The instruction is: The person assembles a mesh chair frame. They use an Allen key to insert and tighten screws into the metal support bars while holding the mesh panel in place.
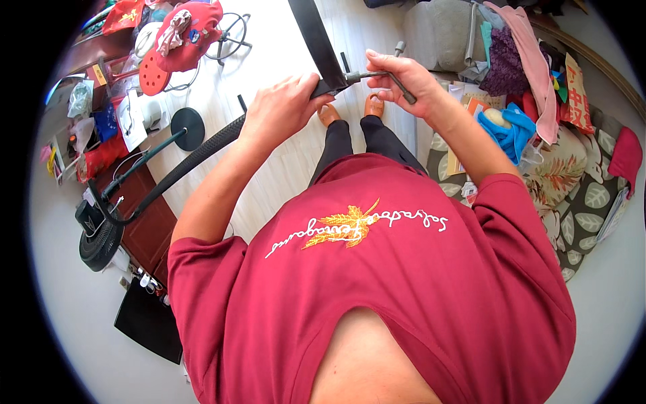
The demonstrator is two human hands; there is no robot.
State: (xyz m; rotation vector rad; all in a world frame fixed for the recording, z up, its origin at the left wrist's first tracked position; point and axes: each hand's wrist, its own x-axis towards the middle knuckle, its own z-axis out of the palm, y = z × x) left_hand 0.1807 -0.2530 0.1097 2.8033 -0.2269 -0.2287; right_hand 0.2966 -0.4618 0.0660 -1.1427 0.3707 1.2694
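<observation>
My left hand [276, 111] is closed round a black frame [321, 44] near its corner. One flat bar of the frame runs up past the top edge of the view. A textured, curved part [192, 158] sweeps down to the left. My right hand [410, 84] grips a dark grey socket wrench [402, 89] with several arms. One socket end meets the frame's corner just right of my left fingers, where a short bolt or pin sticks up. Whether the socket sits on a fastener I cannot tell.
My feet in brown slippers [374, 106] stand on a pale wood floor [282, 168] below the frame. A round-based stand [188, 128] and a red-covered stool [195, 40] are at left. At right, a patterned sofa [579, 222] holds clothes, a blue cloth [515, 131] and papers.
</observation>
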